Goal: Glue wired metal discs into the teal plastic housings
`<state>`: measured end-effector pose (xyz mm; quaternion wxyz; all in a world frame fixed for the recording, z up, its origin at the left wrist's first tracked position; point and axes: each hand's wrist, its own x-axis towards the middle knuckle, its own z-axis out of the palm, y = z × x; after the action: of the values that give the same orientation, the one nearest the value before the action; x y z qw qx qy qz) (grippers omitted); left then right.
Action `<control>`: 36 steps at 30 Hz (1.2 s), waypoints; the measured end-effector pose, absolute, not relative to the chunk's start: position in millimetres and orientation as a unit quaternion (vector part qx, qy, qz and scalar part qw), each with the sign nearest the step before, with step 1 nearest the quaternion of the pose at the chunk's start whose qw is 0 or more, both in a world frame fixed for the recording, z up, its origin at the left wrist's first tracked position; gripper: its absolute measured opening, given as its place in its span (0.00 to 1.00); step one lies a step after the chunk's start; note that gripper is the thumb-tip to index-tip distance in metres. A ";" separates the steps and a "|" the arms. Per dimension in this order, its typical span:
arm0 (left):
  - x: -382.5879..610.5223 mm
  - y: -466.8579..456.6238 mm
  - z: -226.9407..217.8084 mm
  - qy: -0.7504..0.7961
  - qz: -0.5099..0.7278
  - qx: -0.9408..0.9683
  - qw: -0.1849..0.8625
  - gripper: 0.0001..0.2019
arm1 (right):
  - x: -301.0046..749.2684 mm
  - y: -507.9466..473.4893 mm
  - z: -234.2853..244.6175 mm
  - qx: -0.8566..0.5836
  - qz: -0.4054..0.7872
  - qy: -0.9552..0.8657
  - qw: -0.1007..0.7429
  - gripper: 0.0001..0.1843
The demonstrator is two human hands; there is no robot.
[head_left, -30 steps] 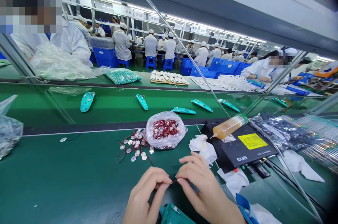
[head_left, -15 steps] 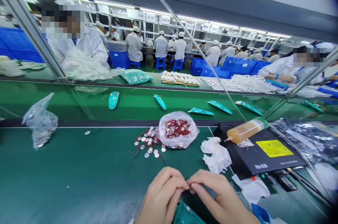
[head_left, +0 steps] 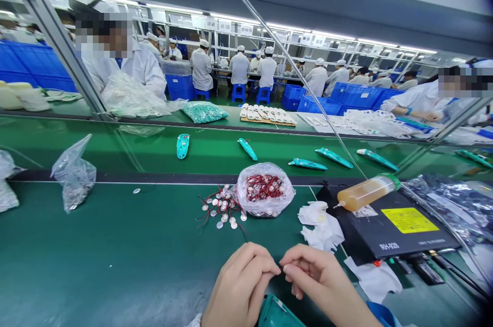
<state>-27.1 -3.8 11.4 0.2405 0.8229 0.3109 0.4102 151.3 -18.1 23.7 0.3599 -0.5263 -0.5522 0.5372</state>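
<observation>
The table (head_left: 115, 265) has a smooth, matt green surface. A clear, glossy plastic bag (head_left: 246, 193) holds shiny metal discs (head_left: 220, 212) with thin red wires (head_left: 264, 187). Nearby lie soft white paper (head_left: 321, 227) and a translucent plastic bottle (head_left: 365, 192) on a matt black box (head_left: 404, 234).

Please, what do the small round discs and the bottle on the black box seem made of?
The discs look like shiny silver-coloured metal, from their glint. The bottle looks like translucent plastic, since amber liquid shows through; which plastic, I cannot tell.
</observation>
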 end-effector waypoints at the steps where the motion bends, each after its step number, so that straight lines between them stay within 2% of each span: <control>1: -26.7 -4.2 12.2 0.315 0.403 0.822 0.250 0.11 | 151.7 -18.0 23.7 -0.529 0.534 -0.557 0.354 0.14; 4: -28.1 -4.1 21.1 0.369 0.333 0.806 0.321 0.09 | 155.1 -16.7 24.2 -0.542 0.470 -0.606 0.344 0.11; 9: -38.1 1.8 39.2 0.359 0.101 0.792 0.483 0.35 | 168.1 -16.8 27.4 -0.558 0.311 -0.697 0.325 0.09; 12: -40.0 4.9 39.6 0.351 0.045 0.801 0.483 0.39 | 176.6 -25.1 26.9 -0.560 0.279 -0.723 0.293 0.08; 15: -37.9 6.9 35.9 0.344 0.010 0.822 0.453 0.33 | 181.3 -39.9 24.1 -0.562 0.248 -0.738 0.278 0.08; 18: -35.6 9.1 31.6 0.333 0.003 0.837 0.434 0.26 | 180.0 -57.2 20.2 -0.566 0.213 -0.737 0.301 0.08; 21: -33.5 9.5 27.5 0.343 0.034 0.837 0.425 0.24 | 174.0 -71.0 13.3 -0.561 0.153 -0.745 0.327 0.08; 25: -30.7 6.1 25.1 0.370 0.083 0.827 0.414 0.15 | 167.7 -76.8 -0.3 -0.567 0.066 -0.748 0.338 0.06; 31: -29.0 3.9 24.6 0.369 0.079 0.836 0.400 0.24 | 169.4 -69.0 -8.1 -0.566 0.041 -0.750 0.341 0.07; 36: -28.6 4.2 26.6 0.363 0.065 0.841 0.396 0.23 | 172.0 -66.5 -5.2 -0.545 0.080 -0.769 0.324 0.08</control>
<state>-28.6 4.2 26.6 0.3958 0.8413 0.3625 0.0650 172.0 -66.5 -5.2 0.3239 -0.5455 -0.7689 0.0798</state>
